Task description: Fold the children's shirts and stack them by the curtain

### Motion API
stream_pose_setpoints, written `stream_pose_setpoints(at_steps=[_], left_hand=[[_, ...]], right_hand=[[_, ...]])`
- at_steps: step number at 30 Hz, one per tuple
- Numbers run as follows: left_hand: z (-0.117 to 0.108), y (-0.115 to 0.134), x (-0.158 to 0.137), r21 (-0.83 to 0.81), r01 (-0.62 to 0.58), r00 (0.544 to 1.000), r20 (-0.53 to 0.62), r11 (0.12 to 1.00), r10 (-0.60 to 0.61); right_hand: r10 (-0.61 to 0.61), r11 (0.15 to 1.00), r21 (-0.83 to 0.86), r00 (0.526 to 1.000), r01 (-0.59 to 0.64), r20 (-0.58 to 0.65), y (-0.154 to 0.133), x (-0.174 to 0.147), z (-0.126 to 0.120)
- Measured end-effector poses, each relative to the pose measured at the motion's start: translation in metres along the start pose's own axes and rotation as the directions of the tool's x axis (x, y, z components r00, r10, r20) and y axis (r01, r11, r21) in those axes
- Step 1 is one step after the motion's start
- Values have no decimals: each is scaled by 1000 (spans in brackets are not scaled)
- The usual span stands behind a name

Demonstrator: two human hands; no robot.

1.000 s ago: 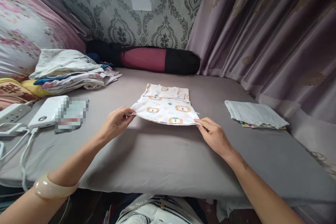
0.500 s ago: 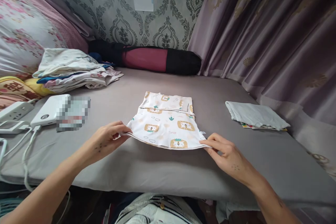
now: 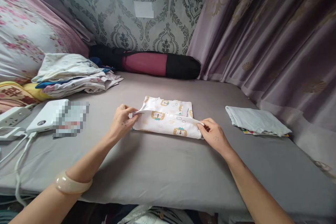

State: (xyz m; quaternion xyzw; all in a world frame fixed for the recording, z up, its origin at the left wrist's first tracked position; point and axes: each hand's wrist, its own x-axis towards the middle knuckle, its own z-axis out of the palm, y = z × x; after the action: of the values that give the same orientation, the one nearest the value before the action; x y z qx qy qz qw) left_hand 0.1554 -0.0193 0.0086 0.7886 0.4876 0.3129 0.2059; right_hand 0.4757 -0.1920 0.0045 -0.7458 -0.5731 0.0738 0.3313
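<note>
The white cloth with tan lion print (image 3: 164, 125) is placed on the grey fabric sheet (image 3: 157, 168), its raised edge being pinched by the left hand (image 3: 122, 121) and the right hand (image 3: 214, 134). Inner layers are hardly seen; by uneven pulling, a crooked fold may be caused.

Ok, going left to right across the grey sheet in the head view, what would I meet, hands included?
White plastic socket strip → white rectangular plastic device → bare left hand → white lion-print fabric → bare right hand → folded pale grey cloth.
</note>
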Motion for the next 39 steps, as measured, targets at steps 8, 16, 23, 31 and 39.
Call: stream_pose_setpoints(at_steps=[8, 16, 23, 31, 39], left_hand=[[24, -12, 34, 121, -5, 1000, 21, 993, 3], [46, -13, 61, 256, 28, 1000, -8, 966, -27], [56, -8, 76, 320, 81, 996, 8, 944, -89], [66, -9, 89, 379, 92, 995, 10, 921, -104], [76, -16, 100, 405, 83, 995, 20, 911, -100]], right_hand=[[42, 993, -114, 999, -42, -8, 22, 36, 19], [111, 961, -255, 994, -110, -10, 25, 69, 32], [164, 940, -300, 986, -163, -23, 28, 89, 40], [236, 916, -327, 971, -232, -27, 35, 104, 48], [278, 895, -359, 961, -266, -20, 37, 110, 50]])
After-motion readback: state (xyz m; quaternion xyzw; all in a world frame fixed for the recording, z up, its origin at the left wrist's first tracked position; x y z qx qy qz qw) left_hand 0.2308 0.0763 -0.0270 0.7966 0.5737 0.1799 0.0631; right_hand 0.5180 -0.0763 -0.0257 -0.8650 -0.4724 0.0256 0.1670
